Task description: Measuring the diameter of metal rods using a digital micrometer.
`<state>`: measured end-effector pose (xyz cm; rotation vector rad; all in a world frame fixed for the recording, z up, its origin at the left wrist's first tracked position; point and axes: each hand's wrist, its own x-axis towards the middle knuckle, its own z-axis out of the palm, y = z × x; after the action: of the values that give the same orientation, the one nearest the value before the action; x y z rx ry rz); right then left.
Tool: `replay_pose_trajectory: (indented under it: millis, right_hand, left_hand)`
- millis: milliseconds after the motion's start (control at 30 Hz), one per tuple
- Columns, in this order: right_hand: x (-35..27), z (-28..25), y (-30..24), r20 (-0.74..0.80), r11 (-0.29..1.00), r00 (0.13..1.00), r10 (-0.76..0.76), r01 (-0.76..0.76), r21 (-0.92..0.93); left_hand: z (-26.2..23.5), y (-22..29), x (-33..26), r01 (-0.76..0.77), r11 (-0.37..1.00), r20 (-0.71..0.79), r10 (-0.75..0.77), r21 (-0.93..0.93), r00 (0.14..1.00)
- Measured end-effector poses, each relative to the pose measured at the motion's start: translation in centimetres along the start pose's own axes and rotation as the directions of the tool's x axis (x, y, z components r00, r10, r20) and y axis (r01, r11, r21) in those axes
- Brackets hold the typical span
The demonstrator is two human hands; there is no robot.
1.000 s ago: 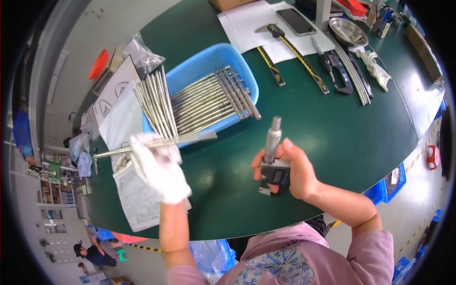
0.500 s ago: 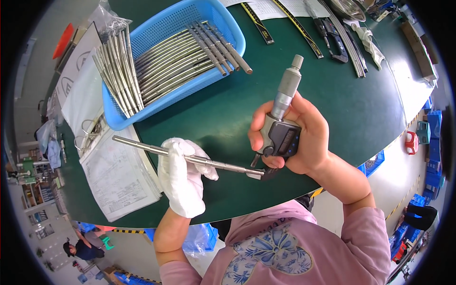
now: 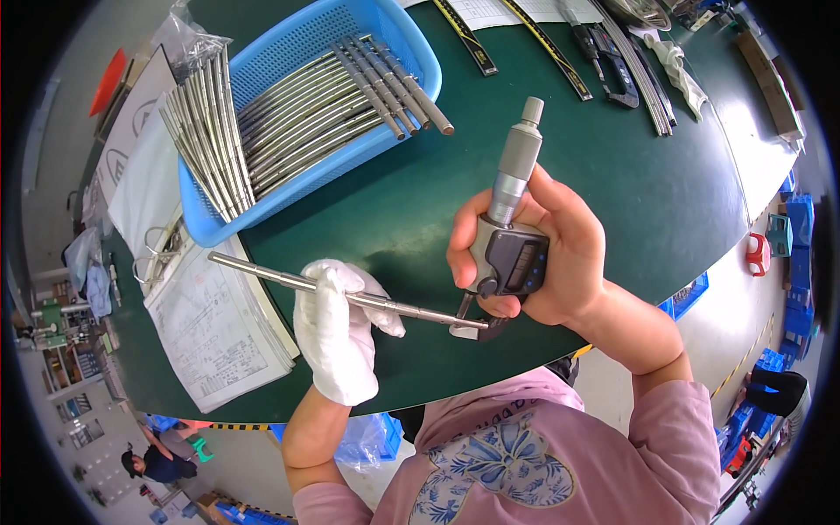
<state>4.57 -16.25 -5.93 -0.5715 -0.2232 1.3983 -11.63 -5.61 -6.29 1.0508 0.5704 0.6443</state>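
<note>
My left hand (image 3: 335,332), in a white glove, is closed around a slim metal rod (image 3: 262,272) with ring grooves along it. Bare, my right hand (image 3: 564,245) grips a digital micrometer (image 3: 512,258) with a grey thimble pointing up and away. The rod's right end sits at the micrometer's jaws, below the display body; whether both faces touch it I cannot tell. Beyond my left hand stands a blue plastic basket (image 3: 306,191) holding many similar metal rods (image 3: 306,122), some lying crosswise on its rim.
An open ring binder with drawings (image 3: 214,341) lies left of my glove. At the far side are two black-and-yellow rulers (image 3: 551,51), a caliper-like gauge (image 3: 612,66), thin metal strips and a white glove (image 3: 678,74). The green table's (image 3: 647,236) curved edge runs close to my body.
The micrometer has shifted slightly left, and its jaws now sit over the rod's end at a changed angle. The rod has tilted a little. The whole view has drifted slightly.
</note>
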Motion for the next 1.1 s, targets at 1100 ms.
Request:
replay_pose_trajectory:
  millis: [1100]
  right_hand:
    - [-0.03, 0.36, -0.15, -0.031, 0.992, 0.999, -0.019, 0.015, -0.122]
  left_hand:
    - [0.0, -0.22, 0.11, -0.025, 0.999, -0.05, 0.026, 0.03, 0.998]
